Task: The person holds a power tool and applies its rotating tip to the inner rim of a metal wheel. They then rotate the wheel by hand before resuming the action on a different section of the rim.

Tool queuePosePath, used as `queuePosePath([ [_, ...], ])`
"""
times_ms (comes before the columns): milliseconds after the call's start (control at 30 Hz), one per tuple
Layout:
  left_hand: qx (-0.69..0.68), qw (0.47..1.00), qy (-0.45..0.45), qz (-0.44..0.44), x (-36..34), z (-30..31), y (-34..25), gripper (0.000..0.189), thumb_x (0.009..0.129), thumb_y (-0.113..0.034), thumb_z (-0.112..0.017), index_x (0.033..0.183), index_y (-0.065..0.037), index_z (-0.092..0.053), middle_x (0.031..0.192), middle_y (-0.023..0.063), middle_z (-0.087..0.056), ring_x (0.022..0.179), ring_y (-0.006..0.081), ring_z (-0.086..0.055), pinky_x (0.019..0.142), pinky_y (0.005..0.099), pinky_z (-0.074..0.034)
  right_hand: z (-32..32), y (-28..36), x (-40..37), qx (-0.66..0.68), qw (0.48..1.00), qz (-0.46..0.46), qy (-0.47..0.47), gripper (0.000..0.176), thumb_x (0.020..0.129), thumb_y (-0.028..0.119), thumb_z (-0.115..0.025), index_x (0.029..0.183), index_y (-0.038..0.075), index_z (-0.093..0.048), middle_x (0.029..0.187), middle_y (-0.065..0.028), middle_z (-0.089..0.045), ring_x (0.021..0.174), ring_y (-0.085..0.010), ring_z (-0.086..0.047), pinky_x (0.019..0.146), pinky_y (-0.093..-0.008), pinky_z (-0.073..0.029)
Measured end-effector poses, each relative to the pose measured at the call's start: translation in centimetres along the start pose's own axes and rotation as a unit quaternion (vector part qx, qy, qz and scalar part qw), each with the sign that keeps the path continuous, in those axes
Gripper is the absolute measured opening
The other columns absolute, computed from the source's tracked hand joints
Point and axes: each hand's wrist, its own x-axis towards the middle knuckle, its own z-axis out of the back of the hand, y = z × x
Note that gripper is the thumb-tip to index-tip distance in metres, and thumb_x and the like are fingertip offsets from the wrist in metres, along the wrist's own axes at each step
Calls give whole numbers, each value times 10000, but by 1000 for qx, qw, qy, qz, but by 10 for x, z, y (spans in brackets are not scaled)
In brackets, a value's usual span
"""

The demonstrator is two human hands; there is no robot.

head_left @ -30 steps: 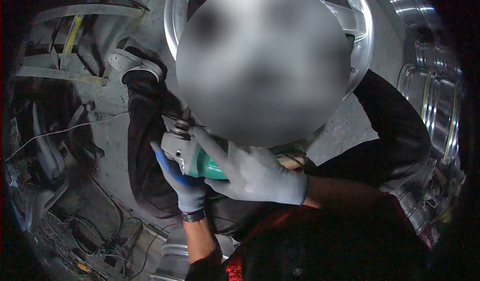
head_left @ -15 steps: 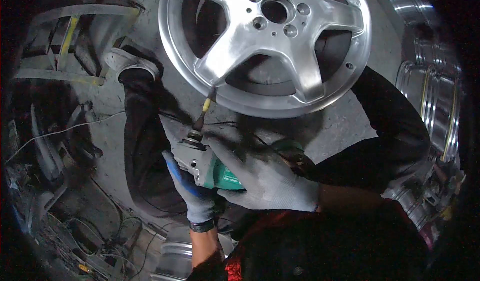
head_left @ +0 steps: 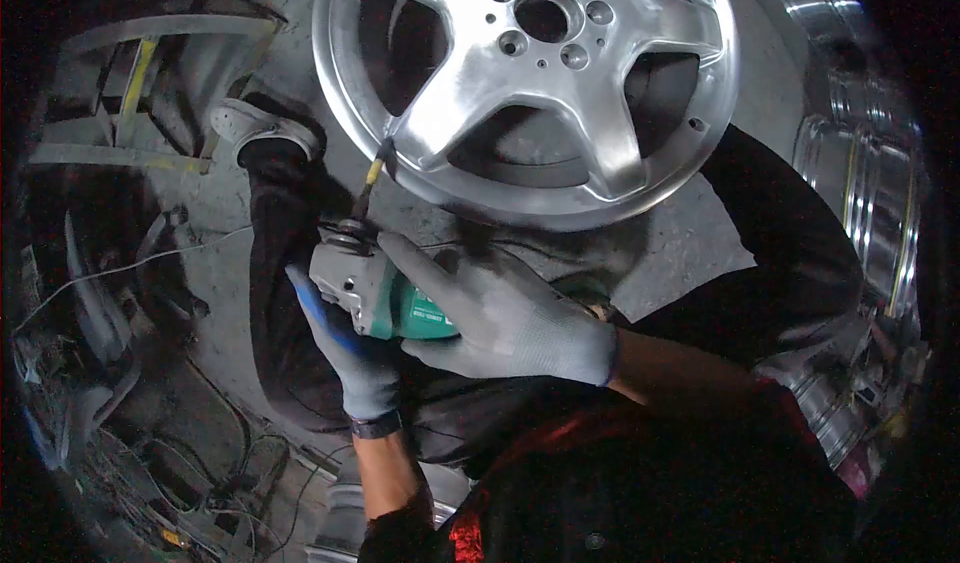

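A green and grey angle grinder point(head_left: 343, 271) is held low in front of me, its head pointing up and left. My left hand point(head_left: 362, 368), in a grey glove with blue on the palm side, supports the head from beneath. Wrapped over the green body is my gloved right hand point(head_left: 515, 323), its fingers closed. A slim attachment with a yellow band point(head_left: 373, 172) extends from the grinder's spindle. Its dark tip reaches the lower left rim of a silver alloy wheel point(head_left: 470, 53), close to the foot of a spoke. The wheel has several bolt holes around its hub opening.
My legs in dark trousers point(head_left: 285, 293) lie on both sides of the wheel. A metal frame with yellow marks point(head_left: 140, 73) stands at left, above tangled cables point(head_left: 190, 493). More shiny wheel rims point(head_left: 860, 213) line the right side, and another rim point(head_left: 340, 513) sits below my left arm.
Both hands and the grinder have moved up and left. The attachment's tip has shifted along the wheel's rim toward the left, near the spoke's foot. Both hands keep their grip.
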Motion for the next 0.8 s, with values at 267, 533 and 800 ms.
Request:
queuePosePath([
  [267, -328, 918, -42, 217, -48, -21, -2, 579, 1064, -488, -346, 1432, -48, -422, 1370, 120, -533, 1256, 245, -535, 1085, 421, -417, 23, 10, -41, 47, 991, -75, 98, 989, 775, 316, -755, 1548, 11, -218, 843, -256, -660, 749, -388, -686, 678, -474, -561],
  [533, -273, 948, -18, 163, -50, -8, 10, 596, 1062, -310, -400, 1579, -108, -185, 1511, 148, -386, 1336, 308, -459, 1122, 480, -397, 20, 8, -35, 43, 998, -31, 16, 977, 759, 312, -766, 1531, -7, -259, 874, -241, -662, 764, -360, -692, 720, -461, -555],
  [800, -323, 901, -145, 250, -28, -19, -19, 612, 1061, -300, -381, 1590, -115, -133, 1534, 149, -359, 1367, 317, -422, 1151, 505, -356, 7, -7, -22, -8, 996, 50, -69, 968, 755, 325, -771, 1512, -19, -274, 895, -209, -664, 796, -337, -682, 849, -469, -509],
])
